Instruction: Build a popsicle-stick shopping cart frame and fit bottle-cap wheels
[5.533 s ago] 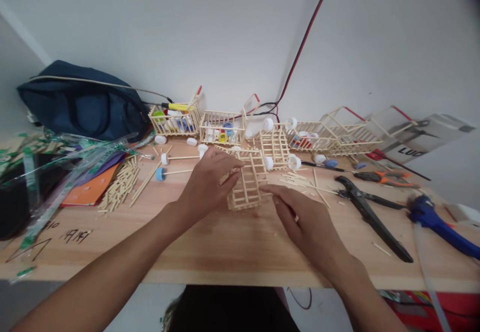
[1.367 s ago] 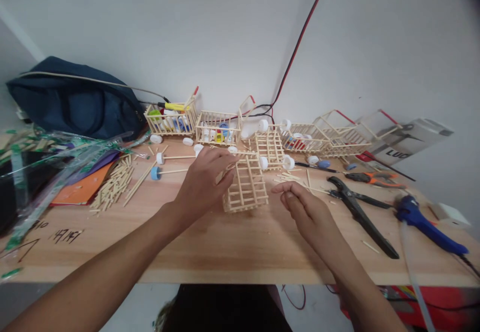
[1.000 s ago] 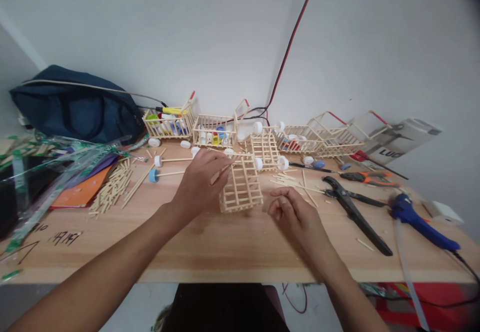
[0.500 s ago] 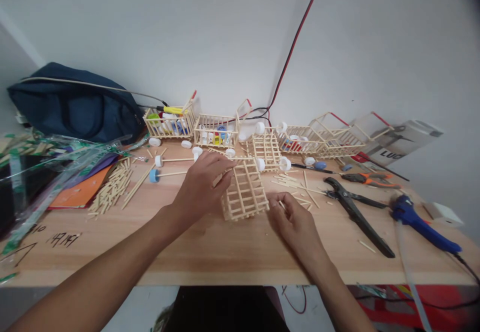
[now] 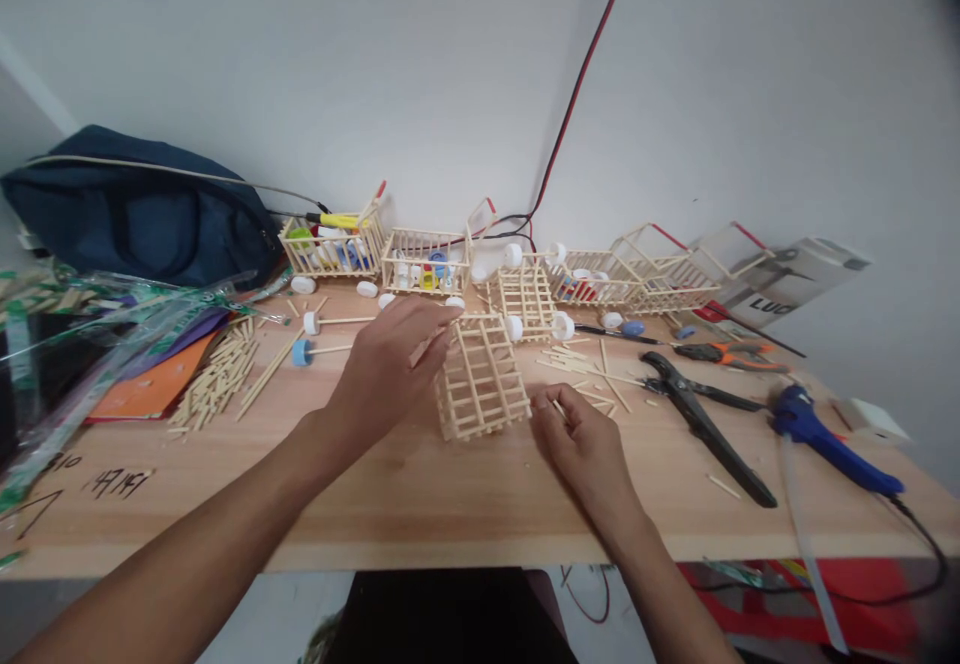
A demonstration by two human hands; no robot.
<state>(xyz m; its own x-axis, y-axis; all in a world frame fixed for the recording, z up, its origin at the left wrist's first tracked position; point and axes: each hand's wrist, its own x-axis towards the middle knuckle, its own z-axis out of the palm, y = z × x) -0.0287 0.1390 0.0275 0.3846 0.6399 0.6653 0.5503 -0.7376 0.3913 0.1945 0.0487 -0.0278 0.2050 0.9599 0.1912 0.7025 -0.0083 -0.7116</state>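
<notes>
A small basket-like frame of thin wooden sticks [image 5: 484, 379] stands tilted on the table, its grid side toward me. My left hand [image 5: 394, 354] is closed on its far left corner, the fingertips partly hidden from view. Close to the frame's lower right corner, my right hand [image 5: 581, 434] rests with curled fingers. A pale stick end shows between its thumb and index finger; most of that stick is hidden. Behind the frame lies another stick grid [image 5: 526, 299] with white wheels [image 5: 562, 325].
Finished stick carts [image 5: 426, 262] line the wall. To the right lie black cutters [image 5: 705, 424], orange-handled pliers [image 5: 731, 355] and a blue glue gun [image 5: 836, 441]. Loose sticks [image 5: 215, 376], an orange sheet [image 5: 154, 384] and a dark blue bag [image 5: 142, 209] are at left.
The whole view has shifted slightly, so everything sits a little further left. Both hands keep nearly the same place relative to the stick frame.
</notes>
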